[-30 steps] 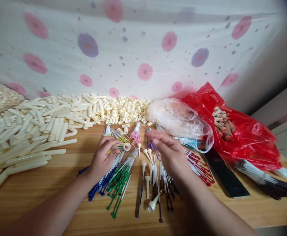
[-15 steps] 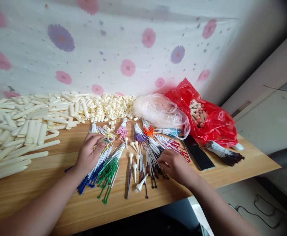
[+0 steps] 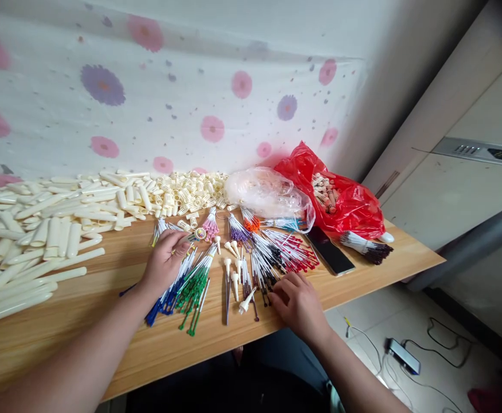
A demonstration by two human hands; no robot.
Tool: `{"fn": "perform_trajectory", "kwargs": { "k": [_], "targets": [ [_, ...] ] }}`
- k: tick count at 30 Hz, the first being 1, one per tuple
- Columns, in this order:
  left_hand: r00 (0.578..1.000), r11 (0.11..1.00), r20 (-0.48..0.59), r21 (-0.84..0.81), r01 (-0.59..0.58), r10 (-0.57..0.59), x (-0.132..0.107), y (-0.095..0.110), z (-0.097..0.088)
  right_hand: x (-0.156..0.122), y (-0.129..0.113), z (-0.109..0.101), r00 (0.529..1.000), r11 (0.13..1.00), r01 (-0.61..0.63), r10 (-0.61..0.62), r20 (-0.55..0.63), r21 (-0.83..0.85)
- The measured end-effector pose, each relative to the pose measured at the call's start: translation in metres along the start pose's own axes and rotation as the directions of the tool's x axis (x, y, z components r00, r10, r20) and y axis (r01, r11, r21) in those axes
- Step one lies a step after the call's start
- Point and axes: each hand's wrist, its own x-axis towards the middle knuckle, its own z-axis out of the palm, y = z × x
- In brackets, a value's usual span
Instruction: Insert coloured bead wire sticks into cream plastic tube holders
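A short cream tube (image 3: 195,234) is held in the left hand (image 3: 163,261), pinched between thumb and fingers above the table (image 3: 164,354). Its end is pointed toward the right, and specks of colour can be made out there. The two hands are kept well apart. The right hand (image 3: 297,305) is lowered near the front edge of the table, its fingers curled at the ends of the black-tipped sticks (image 3: 263,261); whether a stick is gripped cannot be told. The tube is thus placed to the left of the right hand and farther from the front edge.

Blue-tipped sticks (image 3: 164,302) and green-tipped sticks (image 3: 194,291) are spread beside the left hand, on its near and right sides. Between the hands, cream cones (image 3: 235,285) are laid out. Pink-tipped sticks (image 3: 210,225) are bunched just beyond the tube. Red-tipped sticks (image 3: 296,254) are fanned out beyond the right hand, with a black phone (image 3: 331,252) laid beside them.
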Motion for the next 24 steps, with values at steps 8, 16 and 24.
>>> {"fn": "perform_trajectory", "kwargs": {
  "k": [8,16,24],
  "targets": [
    [1.000,1.000,0.022,-0.008,-0.019,0.019,0.000,0.001,0.001,0.004,-0.003,0.010,0.984,0.984,-0.177,0.176,0.024,0.023],
    [0.990,0.978,0.071,-0.161,0.131,-0.121,-0.003,0.006,0.004,0.002,-0.001,-0.005,0.915,0.782,-0.358,0.404,0.023,0.511],
    [0.895,0.749,0.367,-0.512,0.421,-0.253,-0.016,0.052,0.012,0.038,-0.041,-0.005,0.892,-0.076,-0.304,0.327,0.312,0.950]
  ]
}}
